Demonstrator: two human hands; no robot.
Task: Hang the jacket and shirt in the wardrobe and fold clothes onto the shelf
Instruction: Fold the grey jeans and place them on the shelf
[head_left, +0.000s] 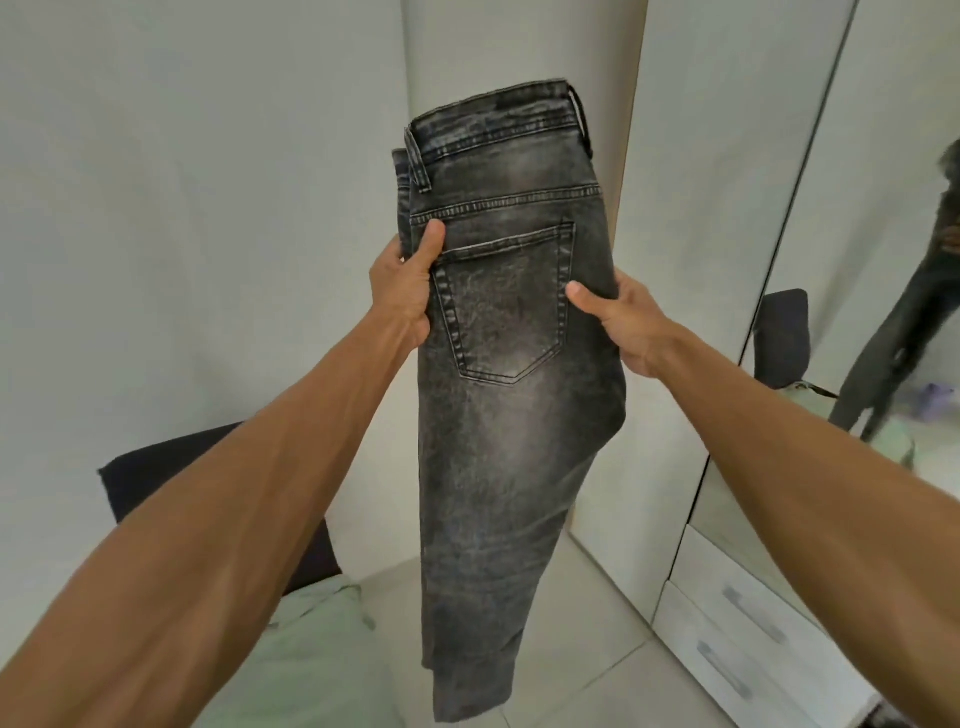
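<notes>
Head view puts the faded charcoal-grey denim jeans (511, 395) square in front of me, held up in the air before a pale wall, just left of the mirrored wardrobe door (831, 249). They look doubled lengthwise, one leg over the other. The waistband is at the top, a stitched back pocket faces out, and the legs hang straight down above the tiled floor.

The left hand (402, 291) grips the left edge beside the top of the pocket, with its thumb pressed on the front and its fingers wrapped behind. The right hand (621, 322) grips the opposite edge a little lower in the same way, thumb on the face of the cloth.

I judge the denim thick and fairly weighty. It should be stiff enough to keep a crease and rough enough not to slip, and nothing about it is fragile. The side seams and the waistband are the firm places to hold. For the next fold I would keep hold at hip height and let the legs swing up.

Below lie a pale green garment (311, 644) and a black cushioned seat (156, 488) — and white drawers (737, 634) sit under the mirror.
</notes>
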